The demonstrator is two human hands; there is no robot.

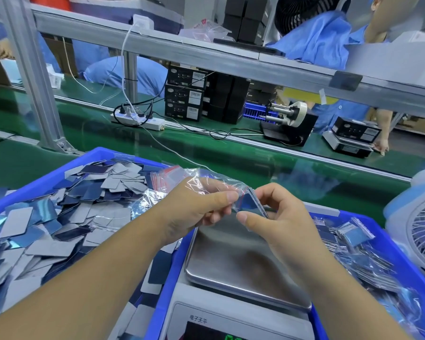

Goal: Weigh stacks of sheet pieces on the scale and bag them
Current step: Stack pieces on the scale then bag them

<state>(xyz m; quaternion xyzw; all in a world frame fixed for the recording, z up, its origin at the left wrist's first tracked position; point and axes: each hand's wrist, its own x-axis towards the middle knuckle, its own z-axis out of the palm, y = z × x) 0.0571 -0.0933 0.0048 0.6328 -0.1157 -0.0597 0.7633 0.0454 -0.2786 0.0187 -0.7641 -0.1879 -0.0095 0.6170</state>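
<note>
A factory packing line: green conveyor belt (231, 153), aluminium frame (35, 94), stacked boxes (184, 96).

Both forearms are bare to the left hand (194, 207) and right hand (277, 217); no sleeves, gloves or rings show.

Your two hands meet above the scale (243, 263), whose steel pan sits bare beneath them. Your left hand (196, 207) pinches the mouth of a clear bag (206, 179) with a red strip. Your right hand (277, 214) holds a thin stack (254, 204) of blue sheet pieces, edge-on, its end touching the bag's opening. To your left, a blue bin (59, 168) is heaped with loose grey and blue pieces (59, 217). To your right, another blue bin (388, 239) holds filled bags (353, 244). A white fan (422, 231) stands at the far right. Beyond runs a green belt (206, 148) with a power strip (138, 120) and black boxes (184, 95).
</note>
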